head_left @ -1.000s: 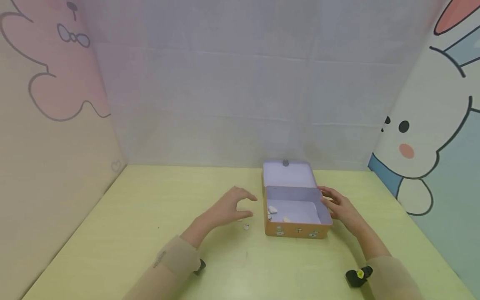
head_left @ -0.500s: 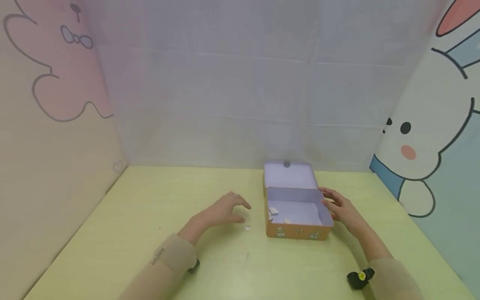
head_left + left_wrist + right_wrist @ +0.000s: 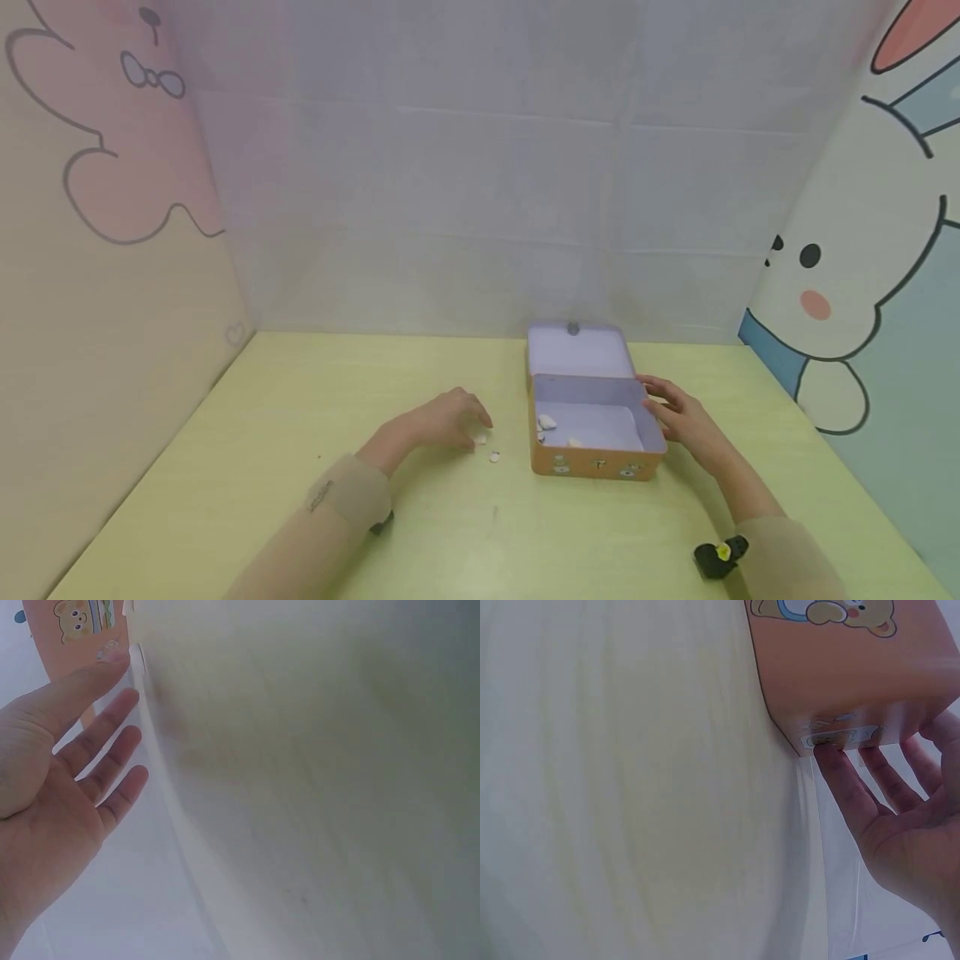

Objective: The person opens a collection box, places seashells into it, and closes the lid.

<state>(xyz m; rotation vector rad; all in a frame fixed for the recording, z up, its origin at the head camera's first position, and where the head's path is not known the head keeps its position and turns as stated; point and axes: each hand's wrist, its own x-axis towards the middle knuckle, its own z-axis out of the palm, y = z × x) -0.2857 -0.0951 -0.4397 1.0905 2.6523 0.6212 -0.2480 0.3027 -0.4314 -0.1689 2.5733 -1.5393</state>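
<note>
On the table, my left hand (image 3: 450, 419) reaches over a small white piece (image 3: 482, 439), with thumb and fingertips around it and a gap showing. Another small white piece (image 3: 494, 457) with a dark mark lies just nearer to me. They look like shells or pebbles; I cannot tell which. In the left wrist view the left hand (image 3: 71, 761) has loosely bent fingers. To the right stands an orange tin case (image 3: 547, 461) with its lid (image 3: 579, 352) tipped back. My right hand (image 3: 686, 421) rests its fingers against the case's right side, as the right wrist view also shows.
Several whitish pieces (image 3: 547, 422) lie inside the case along its left and front walls. The pale yellow table (image 3: 360, 367) meets a light back wall (image 3: 420, 208). Printed side panels (image 3: 832, 317) stand at left and right.
My left hand has drawn back slightly to the left and lowered toward the small white piece, its thumb and fingers coming closer together. The right hand stays against the case.
</note>
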